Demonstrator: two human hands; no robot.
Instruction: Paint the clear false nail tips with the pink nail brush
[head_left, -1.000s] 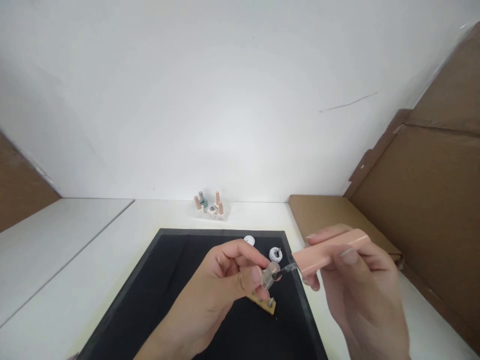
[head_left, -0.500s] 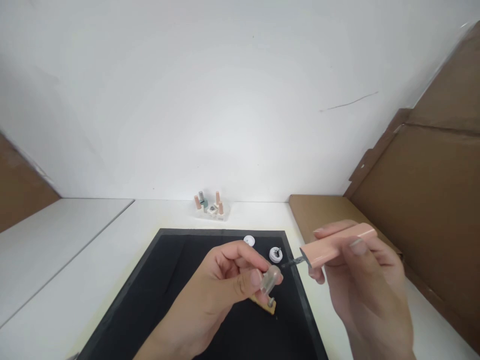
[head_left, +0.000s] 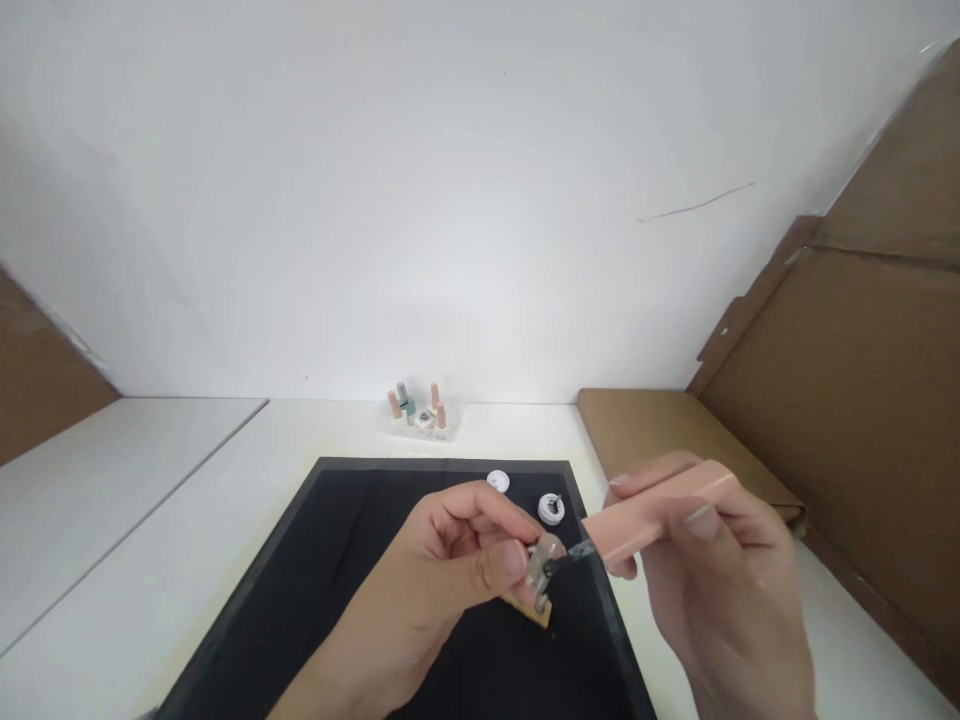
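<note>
Between its thumb and fingers, my left hand (head_left: 450,580) holds a small clear, rounded piece that looks like a false nail tip (head_left: 553,546). My right hand (head_left: 720,560) is closed around the long pink cap (head_left: 652,515) of a nail polish brush. The dark-coated brush (head_left: 570,555) points left and its tip meets or overlaps the clear piece; which of the two I cannot tell. Under my left fingers a yellowish, wood-like piece (head_left: 536,612) partly shows, with a small metallic knob at its end; the rest is hidden.
A black mat (head_left: 345,560) covers the middle of the white table. On it lie a white round lid (head_left: 498,481) and a small white pot (head_left: 551,516) with dark contents. Behind stands a clear tray (head_left: 420,433) of small bottles. Cardboard (head_left: 637,425) lies at right.
My right hand has moved left and slightly down, bringing the brush from beside the clear piece onto or over it. The left hand has barely moved.
</note>
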